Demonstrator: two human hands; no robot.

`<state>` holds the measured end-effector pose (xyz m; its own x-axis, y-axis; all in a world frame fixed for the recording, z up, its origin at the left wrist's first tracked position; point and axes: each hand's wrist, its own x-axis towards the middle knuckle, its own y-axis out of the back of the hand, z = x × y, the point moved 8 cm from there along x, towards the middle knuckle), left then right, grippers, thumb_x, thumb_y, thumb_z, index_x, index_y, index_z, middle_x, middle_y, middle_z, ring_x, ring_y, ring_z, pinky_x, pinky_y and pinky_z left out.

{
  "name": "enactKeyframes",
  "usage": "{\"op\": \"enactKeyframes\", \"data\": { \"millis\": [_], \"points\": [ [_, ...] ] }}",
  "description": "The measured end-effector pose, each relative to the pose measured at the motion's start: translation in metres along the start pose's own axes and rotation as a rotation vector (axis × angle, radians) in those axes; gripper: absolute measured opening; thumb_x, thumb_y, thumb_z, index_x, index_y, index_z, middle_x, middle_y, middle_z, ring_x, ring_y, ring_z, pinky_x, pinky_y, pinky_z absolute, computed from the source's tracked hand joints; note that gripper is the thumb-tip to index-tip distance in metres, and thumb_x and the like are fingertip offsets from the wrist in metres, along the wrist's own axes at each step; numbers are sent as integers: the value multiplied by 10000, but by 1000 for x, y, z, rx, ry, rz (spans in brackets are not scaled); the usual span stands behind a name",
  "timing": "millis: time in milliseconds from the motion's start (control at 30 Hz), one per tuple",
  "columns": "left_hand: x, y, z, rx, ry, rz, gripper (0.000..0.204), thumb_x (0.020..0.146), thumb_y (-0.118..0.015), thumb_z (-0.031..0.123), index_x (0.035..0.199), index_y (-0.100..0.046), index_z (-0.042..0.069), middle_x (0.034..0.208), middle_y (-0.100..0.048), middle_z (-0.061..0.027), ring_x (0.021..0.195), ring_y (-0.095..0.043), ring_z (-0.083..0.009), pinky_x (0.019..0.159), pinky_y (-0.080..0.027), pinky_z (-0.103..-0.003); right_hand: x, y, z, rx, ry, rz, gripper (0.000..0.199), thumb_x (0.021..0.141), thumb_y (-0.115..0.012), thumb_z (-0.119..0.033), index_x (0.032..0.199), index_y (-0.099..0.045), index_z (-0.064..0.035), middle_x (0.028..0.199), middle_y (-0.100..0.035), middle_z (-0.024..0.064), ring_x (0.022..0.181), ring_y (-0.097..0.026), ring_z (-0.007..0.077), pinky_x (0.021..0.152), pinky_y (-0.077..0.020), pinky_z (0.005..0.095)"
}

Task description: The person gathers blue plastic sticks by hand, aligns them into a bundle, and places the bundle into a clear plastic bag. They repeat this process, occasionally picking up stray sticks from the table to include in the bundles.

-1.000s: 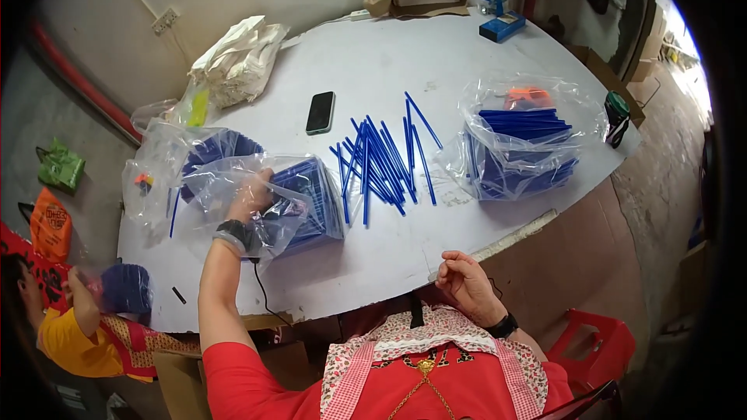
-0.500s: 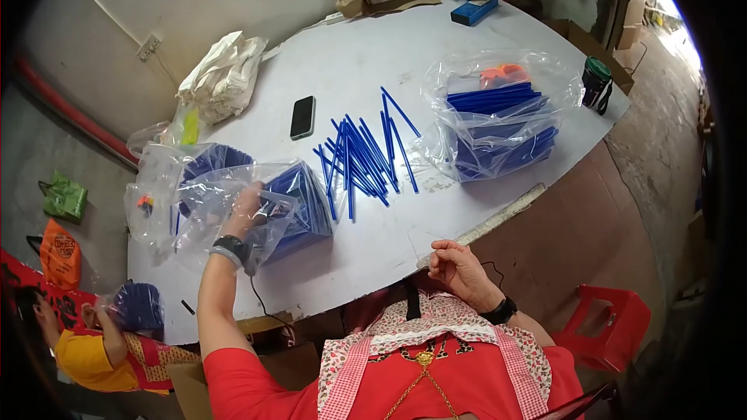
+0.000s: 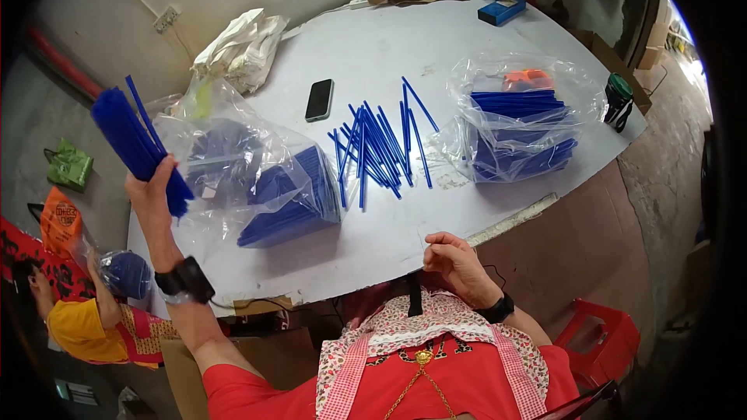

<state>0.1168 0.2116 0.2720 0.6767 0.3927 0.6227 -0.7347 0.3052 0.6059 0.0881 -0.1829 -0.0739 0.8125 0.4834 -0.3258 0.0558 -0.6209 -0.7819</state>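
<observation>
Raised at the left, my left hand [image 3: 152, 183] grips a thick bundle of blue plastic sticks [image 3: 124, 128], with one stick standing out from the rest. Beside it, clear plastic bags [image 3: 222, 187] hold more blue sticks, partly blurred by the film. Loose blue sticks [image 3: 377, 148] lie crisscrossed in mid-table. My right hand [image 3: 459, 264] hovers at the table's near edge, its fingers curled in, with nothing visible in them.
On the right of the white table [image 3: 420, 39] sits another clear bag of blue sticks [image 3: 521, 136] with an orange item on top. A phone [image 3: 319, 100], a green-lidded cup [image 3: 618, 101], a tape dispenser [image 3: 500, 8] and white bags [image 3: 241, 47] stand around. A red stool [image 3: 599, 342] is at lower right; another person [image 3: 85, 327] sits at lower left.
My left hand has come out of the clear bag and moved up and left, now with a bundle of blue sticks in it. My right hand has barely moved.
</observation>
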Motion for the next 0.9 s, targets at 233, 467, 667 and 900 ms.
{"op": "enactKeyframes", "data": {
  "millis": [233,467,667,900],
  "points": [
    [-278,-174,83,-1108,834,-1222,321,745,-699,88,1031,-593,-10,876,-652,-114,818,-650,-211,764,-521,-336,22,-122,-12,-141,24,-483,556,927,-570,-298,1364,-393,-2,1202,-587,143,1088,-584,207,931,-482,340],
    [-318,-194,91,-1291,1098,-1268,453,794,-678,93,1205,-519,-13,1052,-640,-118,918,-652,-221,857,-526,-359,30,-86,-4,87,-138,-341,511,938,-542,-338,1326,-459,-15,1244,-574,151,1114,-581,220,955,-476,368],
    [-314,-192,85,-1298,1142,-1174,452,817,-632,37,1247,-503,-10,1087,-633,-128,973,-640,-223,871,-530,-370,38,-79,-8,296,-99,-324,558,970,-440,-444,1313,-467,-5,1236,-577,151,1091,-591,221,960,-479,388],
    [-310,-197,71,-1334,1185,-1187,430,829,-602,22,1247,-509,-5,1125,-629,-137,996,-636,-231,888,-521,-379,51,-75,-11,483,-141,-450,620,971,-374,-520,1310,-465,-9,1213,-580,142,1081,-590,233,965,-474,405]
  ]
}}
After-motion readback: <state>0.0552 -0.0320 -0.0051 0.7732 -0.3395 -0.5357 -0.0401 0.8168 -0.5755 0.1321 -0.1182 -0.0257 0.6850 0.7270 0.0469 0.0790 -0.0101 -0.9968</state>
